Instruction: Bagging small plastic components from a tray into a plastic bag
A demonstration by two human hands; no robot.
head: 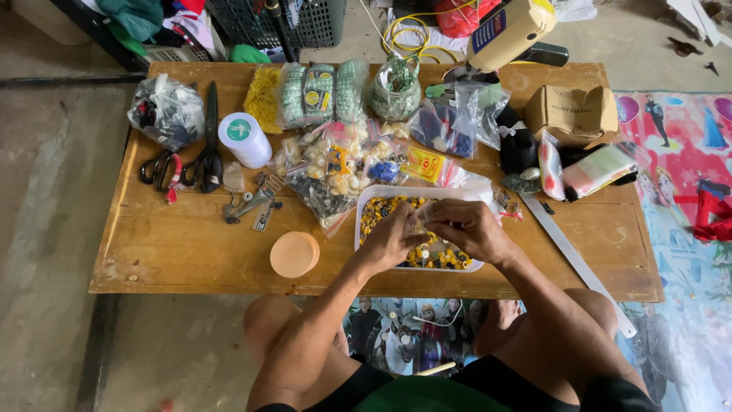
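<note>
Hands [431, 229] over bead tray [366, 200], near table edge [191, 288]

Soft, even daylight, fairly bright; no hard shadows on the surface [191, 244]. Slight glare on plastic bags [450, 126]. Wide-angle bend at edges, esp. corners. Focus sharp mid-frame, hands slightly blurred.

Black scissors [209, 145], white thread spool [245, 140], peach lid [294, 254], cardboard box [572, 114] on wooden table [183, 244].
</note>
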